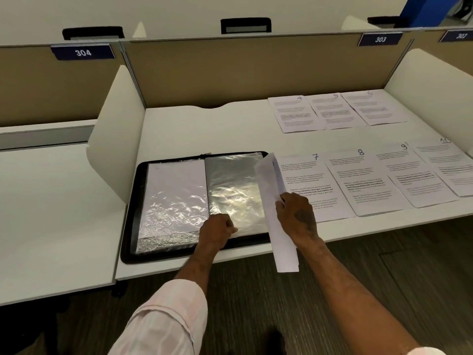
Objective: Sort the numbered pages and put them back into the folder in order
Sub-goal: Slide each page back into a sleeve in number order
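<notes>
A black display folder (133,213) lies open on the white desk, with clear plastic sleeves on both sides. The left sleeve (174,190) holds a white page; the right sleeve (233,185) looks empty and shiny. My left hand (218,229) pinches the lower edge of the right sleeve. My right hand (298,213) grips a few white sheets (279,237), held edge-on just right of the folder and hanging past the desk's front edge. Numbered pages 7 (311,185), 8 (366,180), 9 (409,172) and 10 (448,162) lie in a near row; 4 (294,114), 5 (335,111) and 6 (373,108) lie behind.
White side dividers (117,139) flank the desk, with a tan back panel (256,70) behind. Blue labels 304 (83,52), 303 (380,39) and 302 mark the booths. Another desk (51,213) stands to the left. Dark floor lies below the front edge.
</notes>
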Available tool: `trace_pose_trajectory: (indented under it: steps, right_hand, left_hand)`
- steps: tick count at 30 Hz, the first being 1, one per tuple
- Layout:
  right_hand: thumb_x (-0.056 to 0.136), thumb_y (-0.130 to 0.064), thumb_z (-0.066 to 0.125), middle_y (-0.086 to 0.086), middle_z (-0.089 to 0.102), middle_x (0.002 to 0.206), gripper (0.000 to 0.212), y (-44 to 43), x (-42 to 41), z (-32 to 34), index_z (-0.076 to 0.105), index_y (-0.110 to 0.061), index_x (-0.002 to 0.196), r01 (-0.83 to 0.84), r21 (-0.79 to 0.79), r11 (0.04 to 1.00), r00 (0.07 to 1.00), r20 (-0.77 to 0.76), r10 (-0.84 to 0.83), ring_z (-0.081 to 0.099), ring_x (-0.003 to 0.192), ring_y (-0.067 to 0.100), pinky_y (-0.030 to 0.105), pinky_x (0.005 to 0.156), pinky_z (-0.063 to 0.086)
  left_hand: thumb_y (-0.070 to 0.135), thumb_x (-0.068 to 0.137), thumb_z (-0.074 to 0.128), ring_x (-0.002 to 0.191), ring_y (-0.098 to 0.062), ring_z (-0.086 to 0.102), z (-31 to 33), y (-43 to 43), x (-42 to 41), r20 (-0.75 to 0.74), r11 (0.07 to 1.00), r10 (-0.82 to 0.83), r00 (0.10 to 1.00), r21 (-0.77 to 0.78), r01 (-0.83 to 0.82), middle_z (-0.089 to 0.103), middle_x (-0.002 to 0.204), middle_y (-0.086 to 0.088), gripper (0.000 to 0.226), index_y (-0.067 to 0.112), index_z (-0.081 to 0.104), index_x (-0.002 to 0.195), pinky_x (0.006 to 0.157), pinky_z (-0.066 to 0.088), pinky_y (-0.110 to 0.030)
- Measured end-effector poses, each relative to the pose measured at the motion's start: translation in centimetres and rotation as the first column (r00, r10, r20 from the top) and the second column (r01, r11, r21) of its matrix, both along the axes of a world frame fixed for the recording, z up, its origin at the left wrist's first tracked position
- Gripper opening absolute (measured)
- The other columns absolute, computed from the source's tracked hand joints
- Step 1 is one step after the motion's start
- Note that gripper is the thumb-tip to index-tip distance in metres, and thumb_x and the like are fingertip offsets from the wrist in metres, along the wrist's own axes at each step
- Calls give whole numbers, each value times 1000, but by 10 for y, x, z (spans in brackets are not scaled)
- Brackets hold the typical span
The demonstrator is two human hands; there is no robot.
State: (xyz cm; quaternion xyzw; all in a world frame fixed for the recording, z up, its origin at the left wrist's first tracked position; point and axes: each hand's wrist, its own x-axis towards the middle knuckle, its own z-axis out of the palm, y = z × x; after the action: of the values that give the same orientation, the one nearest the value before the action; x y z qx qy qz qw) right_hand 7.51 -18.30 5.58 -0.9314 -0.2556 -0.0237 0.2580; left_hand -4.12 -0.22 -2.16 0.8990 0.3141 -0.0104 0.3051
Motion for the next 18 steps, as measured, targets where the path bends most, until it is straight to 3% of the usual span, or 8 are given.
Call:
trace_pose_trajectory:
  steps: [3,6,11,14,18]
  right_hand:
    - [99,-28,51,10,69,100,28,-3,4,-2,67,-6,106,12,-9,1000,1000,0,-12,65,91,23,31,83,53]
    - [99,-28,52,11,69,101,29,-4,5,-3,67,-5,108,20,0,1000,1000,-19,-20,65,92,24,35,84,54]
    - [99,-28,50,11,68,103,30,-2,9,-2,66,-5,110,14,1,1000,998,-53,-14,65,94,24,36,86,54]
    - [99,-28,50,11,69,104,30,-1,10,0,66,-5,111,19,-5,1000,999,-51,-19,66,94,24,34,85,54]
    - [99,-29,52,11,70,103,29,-2,13,0,67,-6,110,31,-2,1000,999,-37,-31,67,92,23,33,84,55]
  left_hand:
    - [41,91,64,80,-19,60,-3,6,5,-11,993,-6,1000,-116,4,64,88,-3,30,12,68,86,69,41,-28]
    - [38,94,60,87,-23,61,-5,6,8,-13,993,-38,999,-108,36,64,93,-5,28,11,66,91,70,41,-30]
    - [44,73,80,101,-16,58,-4,3,5,-90,976,-218,972,-28,216,62,109,5,44,22,68,109,87,48,-34]
    - [35,86,69,103,-19,61,-4,2,5,-85,963,-247,965,89,254,64,107,2,20,25,72,103,85,48,-33]
    - [30,96,57,99,-23,63,-2,6,6,-74,960,-264,962,80,269,68,105,-1,21,21,74,102,82,49,-33]
